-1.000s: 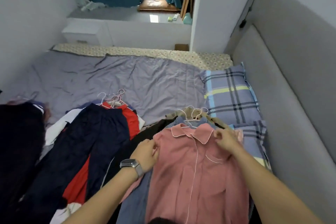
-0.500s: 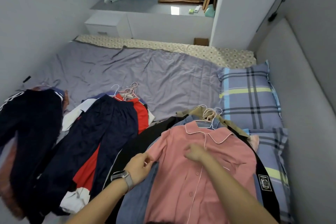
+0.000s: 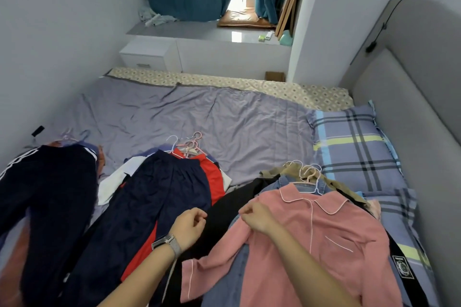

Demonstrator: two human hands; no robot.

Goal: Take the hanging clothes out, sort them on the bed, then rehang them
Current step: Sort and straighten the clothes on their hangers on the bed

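Far left of the frame there's a pair of dark striped track pants (image 3: 47,182) on a hanger, then lower centre-left a pile with navy pants (image 3: 154,197) over a red top (image 3: 212,177). My left hand (image 3: 188,228) is loosely curled, holding nothing, over a black garment (image 3: 232,204). Right hand (image 3: 257,217) looks to pinch the shoulder of the pink pajama shirt (image 3: 324,244) topping the right pile beside the plaid pillow (image 3: 354,142). Seems still sorting; next I'd say grab its hanger (image 3: 308,179).

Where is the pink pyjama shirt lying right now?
In the head view, lower right: the pink pyjama shirt tops the pile beside the plaid pillow, with the right hand on its shoulder.
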